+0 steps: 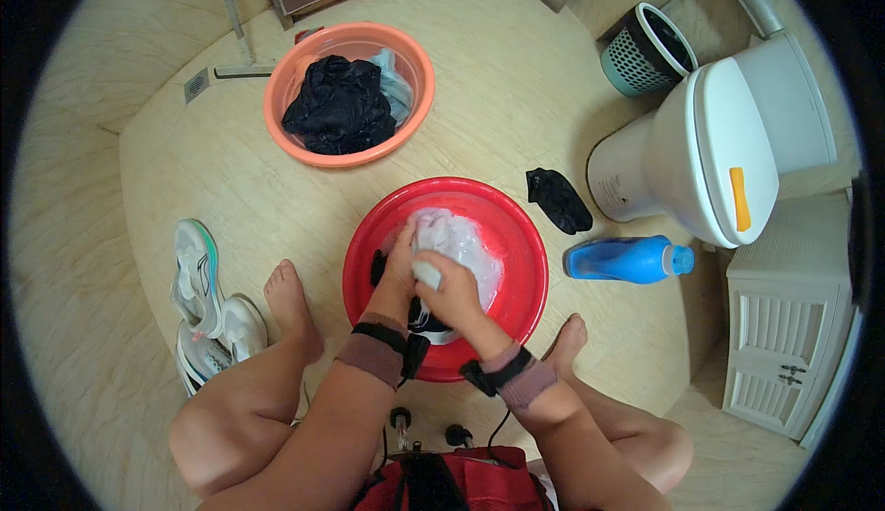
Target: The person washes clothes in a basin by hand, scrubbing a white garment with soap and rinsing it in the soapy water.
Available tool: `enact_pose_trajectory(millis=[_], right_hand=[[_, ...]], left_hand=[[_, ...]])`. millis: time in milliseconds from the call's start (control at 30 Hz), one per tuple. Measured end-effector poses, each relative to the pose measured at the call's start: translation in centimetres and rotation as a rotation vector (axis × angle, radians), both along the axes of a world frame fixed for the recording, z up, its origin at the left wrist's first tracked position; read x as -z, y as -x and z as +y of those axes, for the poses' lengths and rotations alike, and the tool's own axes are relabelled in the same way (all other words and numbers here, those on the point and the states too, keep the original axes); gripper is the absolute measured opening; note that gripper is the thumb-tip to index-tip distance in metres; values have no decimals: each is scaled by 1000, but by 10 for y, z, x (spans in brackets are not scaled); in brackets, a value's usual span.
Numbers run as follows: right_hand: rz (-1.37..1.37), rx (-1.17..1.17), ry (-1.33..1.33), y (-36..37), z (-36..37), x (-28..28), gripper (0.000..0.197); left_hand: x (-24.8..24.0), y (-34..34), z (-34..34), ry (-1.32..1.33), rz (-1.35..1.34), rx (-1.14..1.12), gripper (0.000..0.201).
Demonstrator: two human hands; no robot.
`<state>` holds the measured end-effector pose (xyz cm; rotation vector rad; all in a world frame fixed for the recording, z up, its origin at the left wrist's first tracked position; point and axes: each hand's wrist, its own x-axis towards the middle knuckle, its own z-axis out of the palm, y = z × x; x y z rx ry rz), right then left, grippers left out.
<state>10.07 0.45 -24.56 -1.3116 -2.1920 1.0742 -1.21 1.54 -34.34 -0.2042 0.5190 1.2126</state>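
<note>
Both my hands are over a red basin [530, 267] of white, sudsy water. My left hand [400, 260] is closed on a wet white cloth [440, 228], its fingers partly hidden by foam. Against it, my right hand [454, 295] is curled around a smooth, pale whitish piece [427, 274]. Whether that piece is a bar of soap or folded fabric I cannot tell. Below my hands, a black-and-white piece of fabric [425, 319] lies in the water. More dark fabric shows at the basin's left side, beside my left hand.
An orange basin [419, 129] with dark and light-blue clothes stands beyond. To the right are a black sock-like cloth [559, 201], a blue bottle [618, 260] on its side, a toilet [733, 152], a waste bin [636, 55] and a white cabinet [784, 327]. Shoes [195, 271] lie at left.
</note>
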Motion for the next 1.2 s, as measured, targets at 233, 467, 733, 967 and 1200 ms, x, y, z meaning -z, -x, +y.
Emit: enact_pose_trajectory(millis=[233,467,733,967,1200], right_hand=[[-29,-70,32,13,-13,-16,33],[6,425,43,-35,67,66,37],[-878,355,255,-60,28,110,65],[-343,341,154,-33,61,82,46],[134,-26,180,2,-4,-4,32]], left_hand=[[-62,-5,-22,115,272,-62,31],[26,-30,4,134,270,-181,25],[12,-25,5,222,886,51,61],[11,-28,2,243,517,-163,53],[19,-2,-1,37,58,-120,41]])
